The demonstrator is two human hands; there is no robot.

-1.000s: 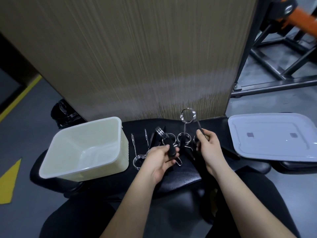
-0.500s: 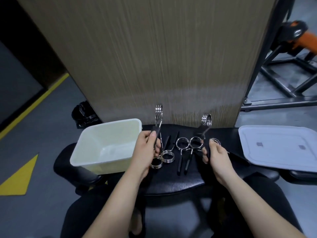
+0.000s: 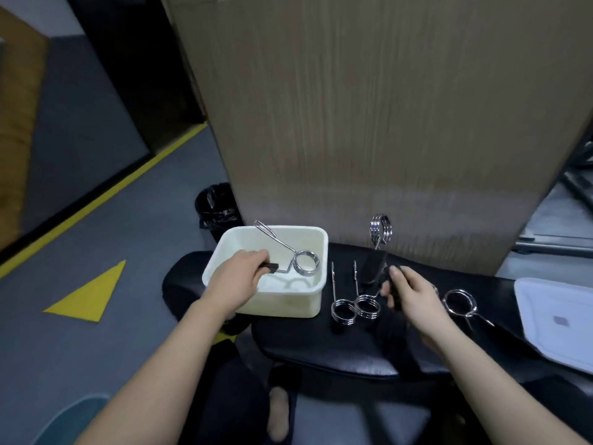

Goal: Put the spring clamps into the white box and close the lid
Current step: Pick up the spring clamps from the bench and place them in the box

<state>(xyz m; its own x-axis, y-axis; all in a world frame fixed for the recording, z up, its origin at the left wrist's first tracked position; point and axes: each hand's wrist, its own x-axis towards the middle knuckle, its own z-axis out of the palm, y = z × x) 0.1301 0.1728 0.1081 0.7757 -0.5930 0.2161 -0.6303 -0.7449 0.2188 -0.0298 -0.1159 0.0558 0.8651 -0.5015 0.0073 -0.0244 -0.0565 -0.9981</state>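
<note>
The white box (image 3: 224,252) stands open on the left end of a black padded bench (image 3: 321,345). My left hand (image 3: 236,281) grips the black handle of a chrome spring clamp (image 3: 305,262) and holds it over the inside of the box. My right hand (image 3: 414,295) holds a second spring clamp (image 3: 381,229) upright by its black handle, coil on top, above the bench. Two more clamps (image 3: 344,311) (image 3: 367,306) lie side by side on the bench just right of the box. Another clamp (image 3: 459,302) lies beyond my right hand. The white lid (image 3: 552,316) rests at the far right.
A tall wood-grain panel (image 3: 369,123) rises right behind the bench. A black bin with a bag (image 3: 215,203) stands behind the box. Grey floor with a yellow line (image 3: 106,194) and a yellow triangle (image 3: 93,290) lies to the left.
My left hand carried its clamp leftward from above the bench to over the box. My right hand still holds its clamp upright. The view has swung left.
</note>
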